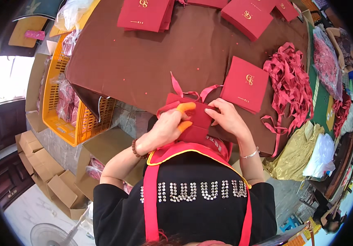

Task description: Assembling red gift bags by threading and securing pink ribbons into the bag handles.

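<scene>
A small red paper bag is between my hands at the table's near edge, close to my body. Pink-red ribbon loops stick up from its far side. My left hand grips the bag's left side, orange finger cots covering two of its fingers. At the right edge, the thumb and fingers of my right hand pinch the bag. Just beyond that hand lies a flat red bag with gold print. A tangled heap of red ribbons rests to its right.
Stacks of red bags lie along the far side of the brown-covered table. At left stands an orange crate of plastic-wrapped packets, near cardboard boxes. A yellowish plastic bag lies at right; a fan stands lower left.
</scene>
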`<state>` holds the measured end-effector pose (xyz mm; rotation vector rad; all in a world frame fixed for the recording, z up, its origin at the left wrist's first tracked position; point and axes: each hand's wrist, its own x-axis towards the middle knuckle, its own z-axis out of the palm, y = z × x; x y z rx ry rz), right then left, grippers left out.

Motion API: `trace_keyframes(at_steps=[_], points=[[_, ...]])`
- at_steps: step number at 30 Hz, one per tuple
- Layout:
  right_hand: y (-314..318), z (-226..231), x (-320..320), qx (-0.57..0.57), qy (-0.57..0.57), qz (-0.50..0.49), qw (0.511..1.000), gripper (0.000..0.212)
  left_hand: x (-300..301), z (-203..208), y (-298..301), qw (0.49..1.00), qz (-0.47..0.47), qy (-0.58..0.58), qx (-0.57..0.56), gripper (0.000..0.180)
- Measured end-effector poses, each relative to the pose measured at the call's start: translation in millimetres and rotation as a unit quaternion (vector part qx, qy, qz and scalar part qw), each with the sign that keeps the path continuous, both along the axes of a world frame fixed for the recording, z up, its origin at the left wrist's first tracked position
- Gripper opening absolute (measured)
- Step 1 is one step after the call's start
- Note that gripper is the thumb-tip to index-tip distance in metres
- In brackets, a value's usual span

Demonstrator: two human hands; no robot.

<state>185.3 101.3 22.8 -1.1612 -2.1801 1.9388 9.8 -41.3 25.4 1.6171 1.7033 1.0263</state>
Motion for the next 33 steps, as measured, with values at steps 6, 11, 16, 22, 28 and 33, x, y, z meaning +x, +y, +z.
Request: trace_keyframes(at_steps=[6, 11, 16, 22, 28, 33], points=[[5.1, -0.1, -0.3, -0.088, 0.013, -0.03, 0.996, 0.027, 14.4, 2.1, 1.8, 0.998, 0.039, 0.02, -0.055, 0.016], [4.3, 5.7, -1.3, -0.064, -0.003, -0.03, 0.998, 0.027, 16.7, -13.6, 5.4, 0.994, 0.044, 0.094, 0.04, 0.015], [4.1, 6.9, -0.5, -0.033, -0.016, -0.019, 0.999, 0.025, 22.7, -13.1, 13.2, 0.99, 0.066, 0.122, 0.024, 0.012], [-0.7, 9.0, 1.4, -0.015, 0.009, -0.035, 0.999, 0.024, 29.1, -13.0, 16.4, 0.977, 0.051, 0.205, -0.009, 0.01], [-4.0, 10.4, 2.2, 0.002, 0.026, -0.039, 0.999, 0.023, 27.0, 7.1, 25.2, 0.974, 0.048, 0.218, -0.042, 0.011], [-1.6, 5.3, 3.6, -0.059, 0.014, -0.065, 0.996, 0.022, 11.5, 13.2, 20.3, 0.977, 0.101, -0.079, -0.172, 0.012]])
